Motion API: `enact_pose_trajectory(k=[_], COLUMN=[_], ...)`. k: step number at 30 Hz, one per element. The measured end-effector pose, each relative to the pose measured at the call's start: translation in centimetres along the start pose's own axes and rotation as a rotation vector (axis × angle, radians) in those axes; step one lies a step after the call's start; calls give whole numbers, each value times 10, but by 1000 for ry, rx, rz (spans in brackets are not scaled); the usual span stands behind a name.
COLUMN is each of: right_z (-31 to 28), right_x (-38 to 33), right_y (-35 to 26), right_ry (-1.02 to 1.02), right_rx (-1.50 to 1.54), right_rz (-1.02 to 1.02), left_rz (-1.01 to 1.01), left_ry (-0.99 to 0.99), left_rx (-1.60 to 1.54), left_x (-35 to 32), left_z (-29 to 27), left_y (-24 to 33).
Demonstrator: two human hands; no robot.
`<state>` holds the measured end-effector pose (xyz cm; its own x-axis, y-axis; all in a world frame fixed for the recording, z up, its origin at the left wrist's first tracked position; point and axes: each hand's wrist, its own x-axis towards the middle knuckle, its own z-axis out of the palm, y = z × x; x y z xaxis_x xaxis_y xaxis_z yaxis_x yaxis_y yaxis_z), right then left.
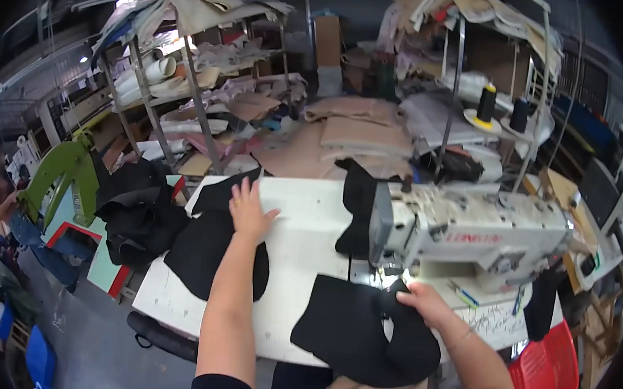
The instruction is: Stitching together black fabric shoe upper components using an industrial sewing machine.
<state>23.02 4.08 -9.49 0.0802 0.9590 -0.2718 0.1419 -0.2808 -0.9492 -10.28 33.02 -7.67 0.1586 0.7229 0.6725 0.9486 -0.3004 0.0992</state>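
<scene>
My left hand (251,213) reaches forward with spread fingers over the edge of a black fabric piece (211,256) on the left of the white sewing table (299,215). A ring shows on one finger. My right hand (423,304) pinches the edge of another black fabric piece (341,325), just in front of the sewing machine (469,232). That piece has a gap near its middle and hangs over the table's front edge. The machine's lamp lights the needle area, where the needle itself is too small to make out.
A heap of black fabric (134,213) lies at the table's left end. More black fabric (357,205) lies behind the machine head. Small snips (464,294) rest under the arm. A red plastic basket (550,370) stands at the right. Another person (7,207) is far left, beside a green machine (63,182).
</scene>
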Motion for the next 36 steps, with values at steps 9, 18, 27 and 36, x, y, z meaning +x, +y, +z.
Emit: enact_pose_trajectory(k=[9,18,27,36], right_z=[9,6,6,-7], right_x=[-9,-6,-4,-20], right_y=[18,18,8,10], right_ry=[214,171,150,59], right_rx=[49,52,53,357], right_rz=[-82,-58,-133,-96], left_rz=[-345,141,646,486], left_ry=[-487,54,-165,-309], left_rx=[140,177,235,157], left_x=[57,63,-58,-87], left_z=[65,24,-135,-163], left_y=[-62,-78,-174,-184])
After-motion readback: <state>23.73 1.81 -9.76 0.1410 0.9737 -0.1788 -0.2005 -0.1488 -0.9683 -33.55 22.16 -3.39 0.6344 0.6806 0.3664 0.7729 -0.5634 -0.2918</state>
